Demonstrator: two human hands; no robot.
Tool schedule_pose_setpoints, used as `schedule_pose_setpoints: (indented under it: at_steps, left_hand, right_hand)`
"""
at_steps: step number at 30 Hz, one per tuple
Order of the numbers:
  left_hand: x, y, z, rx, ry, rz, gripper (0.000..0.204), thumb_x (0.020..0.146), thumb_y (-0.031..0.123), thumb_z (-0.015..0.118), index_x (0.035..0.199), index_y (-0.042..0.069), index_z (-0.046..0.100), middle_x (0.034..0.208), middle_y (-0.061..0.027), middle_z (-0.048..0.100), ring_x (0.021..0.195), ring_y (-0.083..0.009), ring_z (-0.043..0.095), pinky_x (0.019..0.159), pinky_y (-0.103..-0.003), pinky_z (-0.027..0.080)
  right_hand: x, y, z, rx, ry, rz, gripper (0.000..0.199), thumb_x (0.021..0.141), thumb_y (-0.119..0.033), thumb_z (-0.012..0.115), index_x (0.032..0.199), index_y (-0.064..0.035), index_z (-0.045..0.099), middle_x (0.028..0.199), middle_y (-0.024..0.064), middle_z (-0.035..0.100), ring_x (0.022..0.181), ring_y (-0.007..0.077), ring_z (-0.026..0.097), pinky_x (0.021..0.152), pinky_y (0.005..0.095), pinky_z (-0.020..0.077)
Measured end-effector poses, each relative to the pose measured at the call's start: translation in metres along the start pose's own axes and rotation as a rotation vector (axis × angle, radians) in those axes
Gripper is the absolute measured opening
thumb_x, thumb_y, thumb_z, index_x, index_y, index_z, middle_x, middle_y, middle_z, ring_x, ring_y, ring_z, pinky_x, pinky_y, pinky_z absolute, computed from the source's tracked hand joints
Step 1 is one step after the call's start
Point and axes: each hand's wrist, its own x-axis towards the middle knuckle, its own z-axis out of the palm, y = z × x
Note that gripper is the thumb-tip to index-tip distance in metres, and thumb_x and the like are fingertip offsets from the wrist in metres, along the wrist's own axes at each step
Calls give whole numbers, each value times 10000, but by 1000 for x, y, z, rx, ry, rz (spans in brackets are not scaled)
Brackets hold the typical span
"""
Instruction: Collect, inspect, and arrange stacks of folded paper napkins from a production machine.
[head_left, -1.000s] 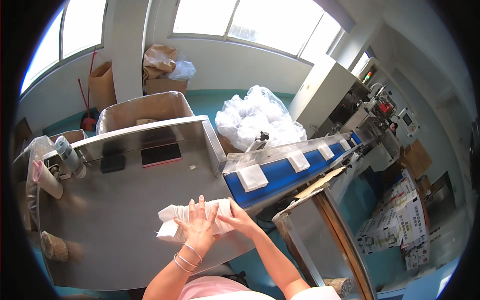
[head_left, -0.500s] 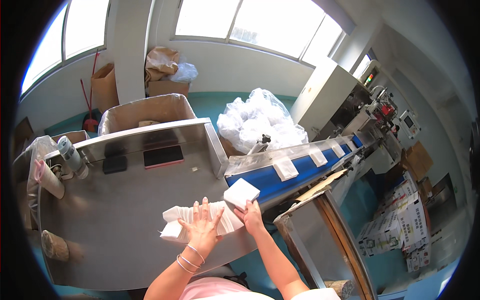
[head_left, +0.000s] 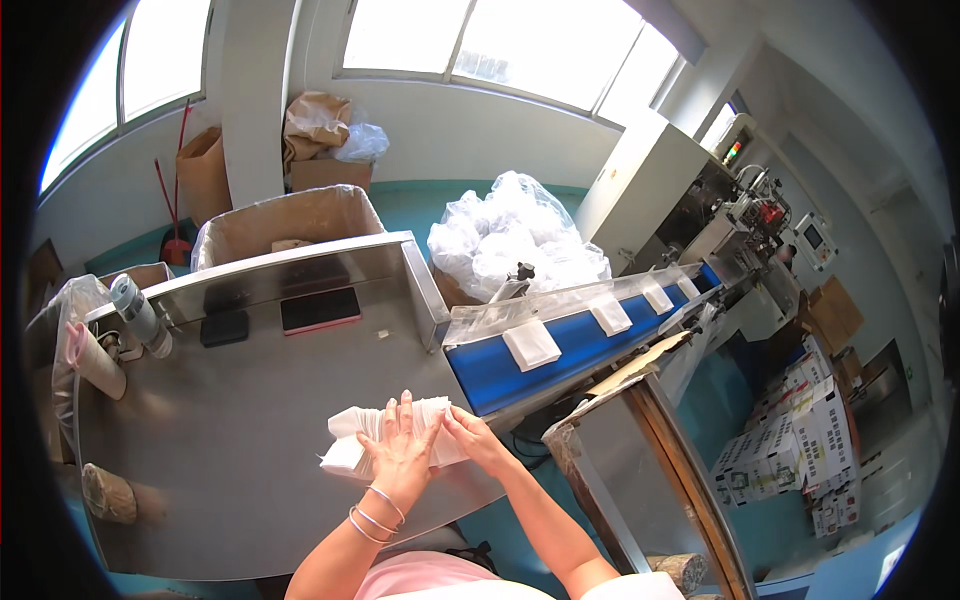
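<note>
A row of folded white napkins (head_left: 346, 441), stood on edge and packed side by side, lies on the metal table near its front right. My left hand (head_left: 400, 463) rests across the top of this row, fingers spread. At the row's right end my right hand (head_left: 480, 442) holds a folded napkin against the others, its fingers closed; most of that piece is hidden. Beyond my right hand runs a blue conveyor belt (head_left: 474, 374). Several more white napkins lie spaced along it, the closest napkin (head_left: 531, 345) not far from the belt's near end.
A phone (head_left: 320, 311), a dark case (head_left: 224, 329), a bottle (head_left: 141, 315) and a cup (head_left: 97, 360) stand or lie toward the table's back left. Behind its raised rim is a lined carton (head_left: 285, 218). White bags (head_left: 515, 240) are heaped beside the belt.
My right hand has brought its napkin left and down from the belt's end to the row's end. The napkins on the belt have shifted nearer. My left hand has stayed on the row.
</note>
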Motion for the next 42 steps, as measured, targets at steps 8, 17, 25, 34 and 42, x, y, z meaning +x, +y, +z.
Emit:
schedule_pose_setpoints:
  at_steps: [8, 17, 25, 34, 42]
  left_hand:
    - [-4, 3, -9, 15, -25, -1, 867, 595, 305, 803, 1332, 397, 356, 1463, -140, 142, 1338, -339, 181, 881, -674, 335]
    - [-5, 2, -10, -4, -49, 22, 830, 590, 312, 803, 1304, 412, 392, 1456, -142, 142, 1333, -334, 173, 873, -671, 345]
    - [-3, -1, 0, -66, 33, 9, 848, 567, 297, 815, 1304, 374, 403, 1455, -152, 110, 1299, -370, 195, 839, -628, 391]
    - [-4, 2, -9, -40, 6, 39, 808, 560, 307, 812, 1281, 342, 447, 1445, -160, 146, 1300, -359, 201, 842, -605, 399]
    - [1, -1, 1, -135, 73, 58, 866, 573, 296, 804, 1332, 263, 389, 1440, -195, 165, 1319, -368, 196, 929, -533, 383]
  right_hand:
    - [-1, 1, -3, -31, 7, 28, 344, 952, -178, 432, 1257, -19, 445, 1088, 39, 566, 966, 89, 516, 846, 243, 423]
    - [17, 29, -50, 720, 475, 31, 320, 961, -220, 381, 1231, -47, 383, 1215, 145, 485, 1053, 249, 548, 879, 374, 484]
    - [3, 10, -14, -20, -69, 146, 345, 937, -211, 488, 1232, -35, 451, 1087, 14, 542, 939, 82, 518, 798, 234, 446]
    - [14, 32, -44, 456, 491, 65, 310, 952, -213, 417, 1201, -31, 397, 1171, 130, 502, 964, 232, 587, 813, 362, 511]
    - [3, 3, -9, -151, -18, 99, 343, 938, -240, 485, 1194, -12, 489, 1090, 54, 563, 953, 95, 522, 796, 257, 451]
